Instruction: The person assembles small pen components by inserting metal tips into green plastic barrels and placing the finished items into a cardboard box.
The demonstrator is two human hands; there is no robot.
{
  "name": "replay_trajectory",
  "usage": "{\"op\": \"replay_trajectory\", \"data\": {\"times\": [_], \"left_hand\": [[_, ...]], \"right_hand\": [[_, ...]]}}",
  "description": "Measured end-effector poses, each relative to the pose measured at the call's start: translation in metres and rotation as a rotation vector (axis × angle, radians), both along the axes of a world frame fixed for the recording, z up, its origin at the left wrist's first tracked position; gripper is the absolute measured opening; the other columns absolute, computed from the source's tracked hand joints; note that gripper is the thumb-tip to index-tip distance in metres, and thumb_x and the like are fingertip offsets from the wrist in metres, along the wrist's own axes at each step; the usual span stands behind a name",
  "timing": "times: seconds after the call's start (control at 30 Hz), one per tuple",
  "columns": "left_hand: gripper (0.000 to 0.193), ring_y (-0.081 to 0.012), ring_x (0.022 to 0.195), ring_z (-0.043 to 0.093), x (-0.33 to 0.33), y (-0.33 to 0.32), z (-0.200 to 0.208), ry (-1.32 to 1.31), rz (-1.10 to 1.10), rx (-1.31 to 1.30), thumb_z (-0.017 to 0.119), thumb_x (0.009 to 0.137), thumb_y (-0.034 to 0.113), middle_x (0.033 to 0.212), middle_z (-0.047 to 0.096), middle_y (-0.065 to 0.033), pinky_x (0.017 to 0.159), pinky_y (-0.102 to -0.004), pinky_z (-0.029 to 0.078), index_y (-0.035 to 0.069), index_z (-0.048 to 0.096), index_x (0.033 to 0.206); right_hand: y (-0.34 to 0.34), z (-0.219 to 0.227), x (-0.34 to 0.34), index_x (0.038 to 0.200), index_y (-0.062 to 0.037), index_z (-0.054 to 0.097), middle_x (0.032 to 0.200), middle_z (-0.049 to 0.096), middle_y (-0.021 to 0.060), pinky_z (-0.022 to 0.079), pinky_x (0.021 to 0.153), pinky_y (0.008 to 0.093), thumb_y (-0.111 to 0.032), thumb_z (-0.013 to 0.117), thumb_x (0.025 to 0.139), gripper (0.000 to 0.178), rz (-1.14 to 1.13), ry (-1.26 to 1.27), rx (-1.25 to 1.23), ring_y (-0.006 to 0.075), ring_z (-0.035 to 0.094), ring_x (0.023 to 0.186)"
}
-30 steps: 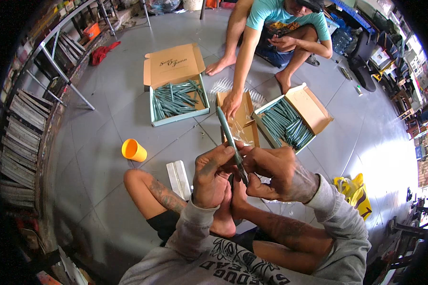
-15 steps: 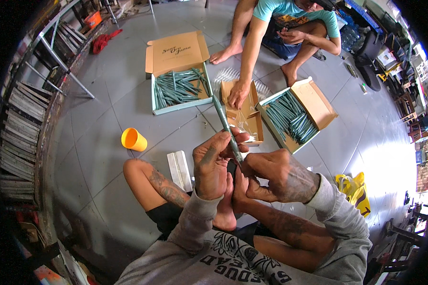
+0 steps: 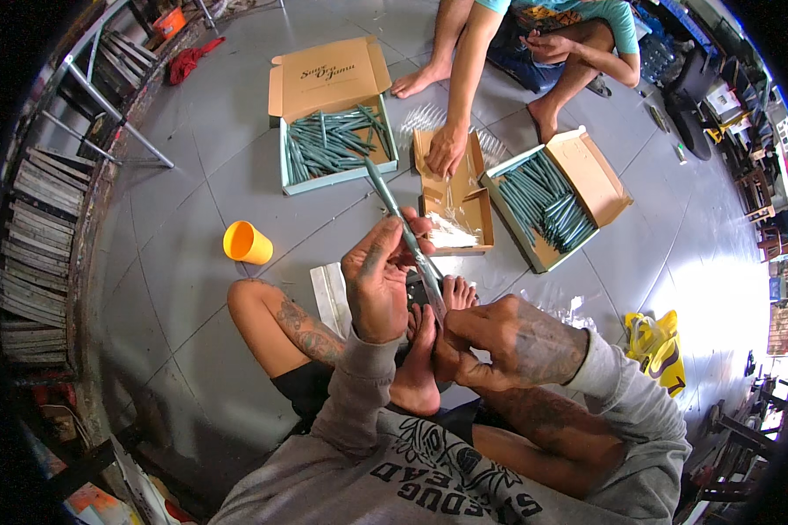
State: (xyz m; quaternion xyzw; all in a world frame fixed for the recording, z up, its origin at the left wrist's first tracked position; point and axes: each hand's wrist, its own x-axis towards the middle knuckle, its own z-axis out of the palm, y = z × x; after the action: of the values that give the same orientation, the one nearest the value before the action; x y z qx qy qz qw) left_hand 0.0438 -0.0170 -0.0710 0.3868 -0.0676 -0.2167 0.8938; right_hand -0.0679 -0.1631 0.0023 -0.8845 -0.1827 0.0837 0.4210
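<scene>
Green stick (image 3: 392,199): one, between both hands, long axis running far-left to near-right
Left hand (image 3: 376,282): nearer its middle, thumb and fingers closed round it
Right hand (image 3: 518,339): pinched tight at its near end
Open boxes (image 3: 355,86): three, far side
Yellow cup (image 3: 249,244): one, left

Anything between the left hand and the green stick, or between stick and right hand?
Left hand: nothing visible, it grips the green stick. Right hand: what looks like clear film runs from the stick's lower part to its pinch; the stick's exact end is hard to tell.
</scene>
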Motion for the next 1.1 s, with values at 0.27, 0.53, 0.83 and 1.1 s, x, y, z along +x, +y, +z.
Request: {"op": "replay_trajectory", "data": {"times": [0.27,0.53,0.83,1.1], "left_hand": [[0.032,-0.0175,0.081,0.067,0.009,0.005,-0.025,0.019,0.006,0.025,0.056,0.100,0.021,0.102,0.069,-0.0128,0.071,-0.0296,0.053,-0.004,0.061,0.120],[0.031,-0.0150,0.085,0.066,0.011,-0.009,-0.050,0.179,0.086,0.122,0.055,0.100,0.022,0.107,0.070,-0.0096,0.073,-0.0304,0.051,0.000,0.061,0.122],[0.033,-0.0126,0.088,0.066,0.040,0.022,-0.087,0.124,0.074,0.151,0.055,0.101,0.023,0.116,0.069,-0.0087,0.071,-0.0296,0.055,0.004,0.060,0.127],[0.039,-0.0128,0.084,0.066,0.031,0.068,-0.111,0.137,0.026,0.299,0.054,0.102,0.025,0.116,0.069,-0.0101,0.069,-0.0299,0.054,0.001,0.055,0.133]], "right_hand": [[-0.001,-0.012,0.006,0.084,0.0001,0.052,0.070,0.055,0.0195,0.048,0.060,0.0450,-0.013,0.061,0.083,0.016,0.003,0.036,0.013,0.0409,0.059,0.064],[-0.016,-0.026,0.003,0.078,-0.0019,0.051,0.063,0.052,0.0128,0.046,0.053,0.0388,-0.003,0.055,0.079,0.004,-0.053,0.038,0.168,0.0315,0.056,0.054],[-0.105,-0.057,-0.023,0.073,-0.0072,0.044,0.064,0.041,-0.0021,0.045,0.042,0.0258,-0.008,0.057,0.080,0.015,-0.399,0.846,0.630,0.0082,0.046,0.051],[-0.174,-0.309,-0.218,0.076,-0.0072,0.050,0.061,0.050,0.0051,0.048,0.047,0.0393,-0.022,0.070,0.088,0.028,-0.929,0.808,0.082,0.0185,0.051,0.051]]}}
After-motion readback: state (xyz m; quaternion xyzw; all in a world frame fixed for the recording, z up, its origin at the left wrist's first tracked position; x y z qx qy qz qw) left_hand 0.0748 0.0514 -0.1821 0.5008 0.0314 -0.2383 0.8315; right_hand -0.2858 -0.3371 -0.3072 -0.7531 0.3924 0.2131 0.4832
